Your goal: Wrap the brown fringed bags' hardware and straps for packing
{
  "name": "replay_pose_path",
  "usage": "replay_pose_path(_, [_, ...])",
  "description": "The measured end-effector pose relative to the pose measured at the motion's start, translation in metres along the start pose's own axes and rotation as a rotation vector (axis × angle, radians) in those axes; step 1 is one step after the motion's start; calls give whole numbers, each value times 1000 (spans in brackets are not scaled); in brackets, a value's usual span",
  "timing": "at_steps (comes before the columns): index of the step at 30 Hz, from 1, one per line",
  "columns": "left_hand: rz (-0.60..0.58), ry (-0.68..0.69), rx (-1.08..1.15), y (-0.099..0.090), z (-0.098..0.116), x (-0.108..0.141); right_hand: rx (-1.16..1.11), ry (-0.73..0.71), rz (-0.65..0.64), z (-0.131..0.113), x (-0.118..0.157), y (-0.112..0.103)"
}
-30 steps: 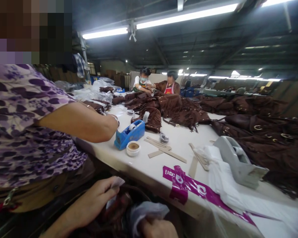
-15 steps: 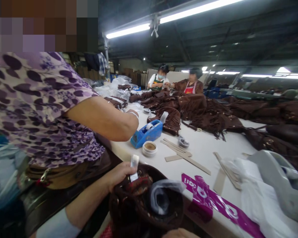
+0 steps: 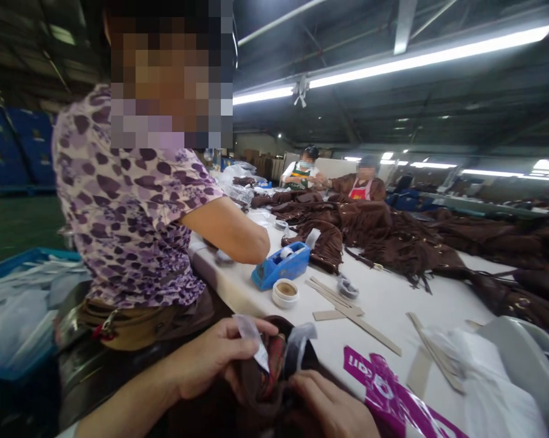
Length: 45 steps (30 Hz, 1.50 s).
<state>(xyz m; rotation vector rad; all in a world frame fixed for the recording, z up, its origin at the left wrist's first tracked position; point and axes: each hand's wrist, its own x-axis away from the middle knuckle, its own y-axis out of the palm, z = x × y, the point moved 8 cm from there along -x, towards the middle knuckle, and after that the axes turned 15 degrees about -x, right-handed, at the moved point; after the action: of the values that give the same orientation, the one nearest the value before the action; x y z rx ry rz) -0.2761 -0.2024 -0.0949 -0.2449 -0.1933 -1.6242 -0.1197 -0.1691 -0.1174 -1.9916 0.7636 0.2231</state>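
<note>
- Fluorescent tubes (image 3: 429, 55) are glaring beneath the dark roof of a workshop, lighting a long white worktop (image 3: 388, 304).
- Just beside the worktop's near edge, a dark brown bag (image 3: 256, 395) is sitting low before the person, its mouth gaping and its red patterned lining (image 3: 278, 359) showing.
- The left hand (image 3: 205, 359) is pinching a translucent strip (image 3: 255, 344) between thumb and fingers, the lower end dangling over the bag's opening.
- The right hand (image 3: 333, 404) is curling its fingers at the opposite rim, close to a piece of clear film (image 3: 300, 340) that is poking up; whether they are gripping the rim or the film, I cannot tell.
- Nearest on the worktop, a blue tape dispenser (image 3: 281, 266) is standing behind a tape roll (image 3: 286, 294), with flat tan strips (image 3: 369, 328) lying crossed to the right.
- Farther right, purple printed plastic (image 3: 386, 389) is trailing over the edge, and a grey dispenser (image 3: 524, 353) is standing beside white plastic sheets (image 3: 493, 383).
- Beyond, brown fringed bags (image 3: 365, 225) are heaping up, and two workers (image 3: 296, 175) are facing each other.
- Someone in a leaf-print blouse (image 3: 132, 207) is leaning an arm toward the worktop, near a blue crate (image 3: 23, 371) of plastic.
</note>
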Motion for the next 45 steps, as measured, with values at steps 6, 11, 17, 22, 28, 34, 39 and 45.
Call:
replay_pose_path(6, [-93,216,-253,15,29,31,-446,96,-12,0,-29,-35])
replay_pose_path(11, [-35,358,-880,27,56,30,-539,106,-2,10,-36,-67])
replay_pose_path(17, [-112,495,-1037,37,70,12,-558,199,156,32,-22,-64])
replay_pose_path(22, [-613,455,-886,77,41,24,-669,211,34,21,-7,-44])
replay_pose_path(28, [-404,468,-954,83,4,1,-444,207,37,40,8,-26])
replay_pose_path(34, [-433,357,-1004,88,-35,-6,-473,271,204,52,29,-6])
replay_pose_path(39, [-479,219,-992,84,-47,1,-683,580,230,65,79,12])
replay_pose_path(45, [-587,210,-959,91,-48,-19,-728,783,35,71,118,7])
